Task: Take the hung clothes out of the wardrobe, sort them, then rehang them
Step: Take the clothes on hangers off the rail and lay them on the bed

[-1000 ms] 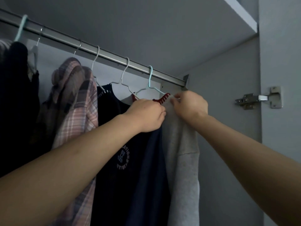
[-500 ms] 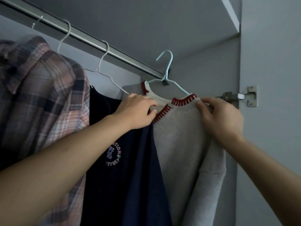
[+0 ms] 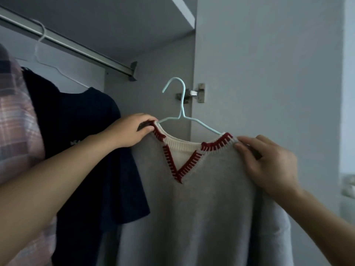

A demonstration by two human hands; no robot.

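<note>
A grey sweater [image 3: 201,208] with a red-stitched V collar hangs on a pale blue hanger [image 3: 180,112], held in the air below and to the right of the wardrobe rail [image 3: 76,47]. The hanger's hook is off the rail. My left hand [image 3: 132,131] grips the sweater's left shoulder at the collar. My right hand [image 3: 267,162] grips its right shoulder. A navy T-shirt [image 3: 86,150] on a white hanger [image 3: 41,45] and a pink plaid shirt [image 3: 15,121] still hang on the rail at the left.
The wardrobe's side panel with a metal door hinge [image 3: 194,93] stands right behind the hanger. A shelf [image 3: 182,12] runs above the rail. At the far right edge, something pale [image 3: 348,185] lies outside the wardrobe.
The blue hanger with the grey sweater has come off the rail and moved down and to the right, out of the wardrobe. Both hands kept their grip; the sweater's front now faces me.
</note>
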